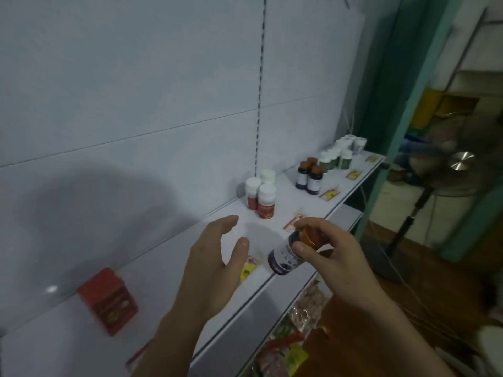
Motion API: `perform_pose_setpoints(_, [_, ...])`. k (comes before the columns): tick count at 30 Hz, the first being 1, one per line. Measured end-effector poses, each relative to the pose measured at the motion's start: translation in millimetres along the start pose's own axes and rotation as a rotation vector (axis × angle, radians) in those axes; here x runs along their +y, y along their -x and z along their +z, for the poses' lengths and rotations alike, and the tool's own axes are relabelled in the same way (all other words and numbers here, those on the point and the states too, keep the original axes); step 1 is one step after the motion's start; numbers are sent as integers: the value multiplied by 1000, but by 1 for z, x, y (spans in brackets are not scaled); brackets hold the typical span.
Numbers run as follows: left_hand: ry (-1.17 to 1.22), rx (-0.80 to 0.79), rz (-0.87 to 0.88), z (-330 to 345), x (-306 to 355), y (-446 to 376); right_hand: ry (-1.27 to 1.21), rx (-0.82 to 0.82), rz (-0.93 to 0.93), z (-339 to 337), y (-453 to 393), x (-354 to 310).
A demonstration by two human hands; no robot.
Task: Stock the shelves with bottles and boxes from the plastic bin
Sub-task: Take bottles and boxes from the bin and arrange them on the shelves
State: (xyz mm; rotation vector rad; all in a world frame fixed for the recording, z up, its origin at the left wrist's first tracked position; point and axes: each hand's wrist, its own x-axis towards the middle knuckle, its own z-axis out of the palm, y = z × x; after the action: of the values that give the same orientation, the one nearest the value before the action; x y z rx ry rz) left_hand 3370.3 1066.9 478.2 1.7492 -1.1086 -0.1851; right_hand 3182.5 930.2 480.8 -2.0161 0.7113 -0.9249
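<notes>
My right hand (330, 254) grips a purple-labelled bottle (285, 258) by its orange cap, tilted over the front edge of the white shelf (168, 289). My left hand (215, 257) hovers open just left of the bottle, fingers spread and holding nothing. On the shelf stand three white-capped red bottles (262, 195), three orange-capped purple bottles (309, 176) and several white-capped green bottles (339, 155) farther right. A red box (107, 300) sits at the left. The plastic bin is out of view.
Price tags (330, 194) lie along the shelf's front edge. A lower shelf holds bagged snacks (294, 336). A standing fan (446, 170) and cables occupy the wooden floor to the right. The white back panel (136, 91) rises behind the shelf.
</notes>
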Motion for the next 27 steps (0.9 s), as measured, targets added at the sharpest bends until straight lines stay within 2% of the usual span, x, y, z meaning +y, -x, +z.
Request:
perform_pose_setpoints(7, [118, -20, 11, 143, 44, -65, 118, -1, 13, -109, -42, 68])
perform_pose_setpoints(14, [120, -9, -15, 219, 43, -125, 205, -47, 3, -171, -121, 129])
perform_pose_setpoints(22, [-96, -63, -65, 286, 15, -221, 256, -96, -71, -201, -241, 198])
perform_pose_setpoints(27, [-256, -115, -146, 314, -1, -266, 334, -212, -169, -203, -322, 230])
